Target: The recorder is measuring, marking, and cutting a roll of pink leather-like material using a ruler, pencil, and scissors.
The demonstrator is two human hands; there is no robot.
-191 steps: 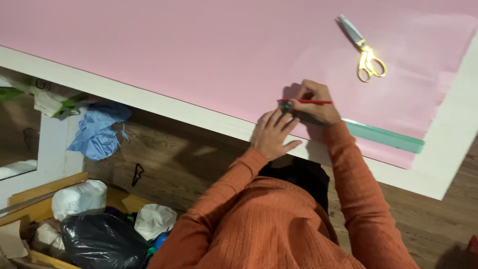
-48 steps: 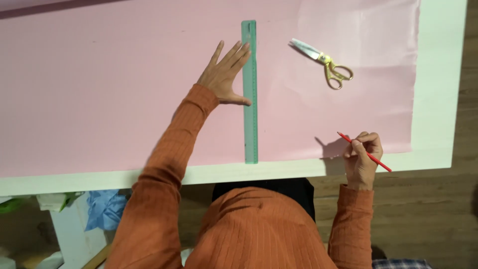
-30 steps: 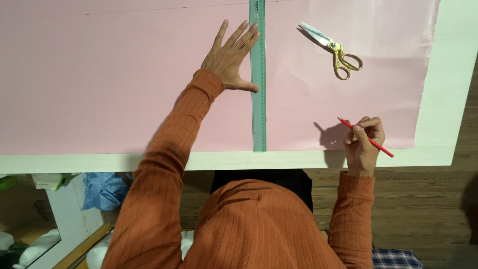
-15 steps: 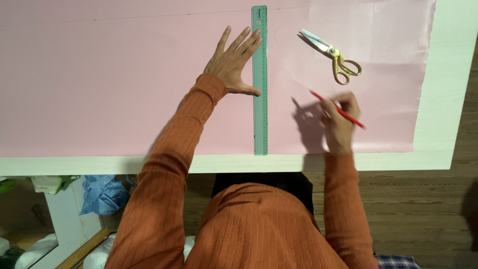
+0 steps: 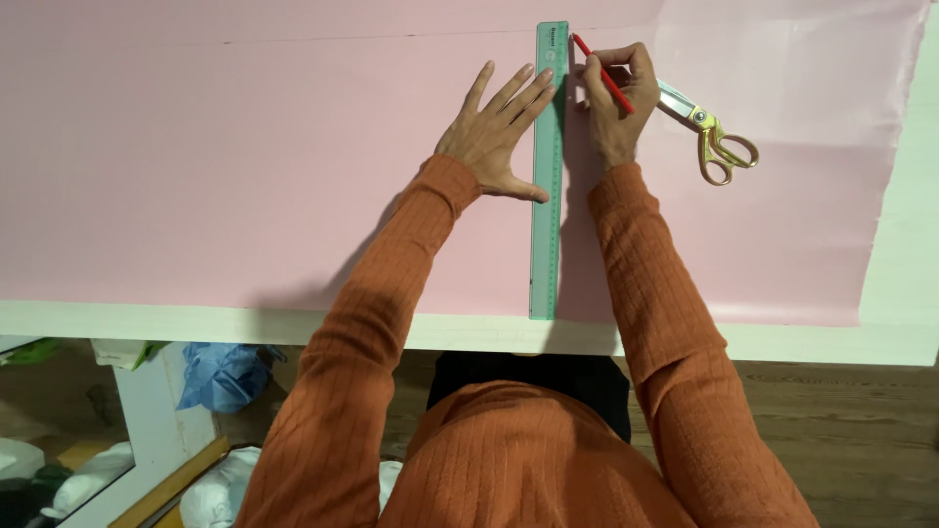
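Observation:
A large pink sheet (image 5: 245, 166) covers the white table (image 5: 900, 264). A long green ruler (image 5: 548, 235) lies on the sheet, running from the near edge toward the far side. My left hand (image 5: 499, 137) presses flat on the sheet with fingers spread, fingertips against the ruler's left edge. My right hand (image 5: 616, 98) grips a red pencil (image 5: 603, 73), its tip at the ruler's right edge near the far end. Gold-handled scissors (image 5: 709, 137) lie just right of my right hand.
A thin pencil line (image 5: 372, 39) runs across the sheet near its far side. Below the table's near edge are a blue cloth (image 5: 220, 376), white bags (image 5: 215, 494) and a wooden floor (image 5: 851, 430). Orange sleeves cover both arms.
My right hand has moved with the pencil from the sheet's near right part up to the ruler's far end. My left hand stays pressed beside the ruler.

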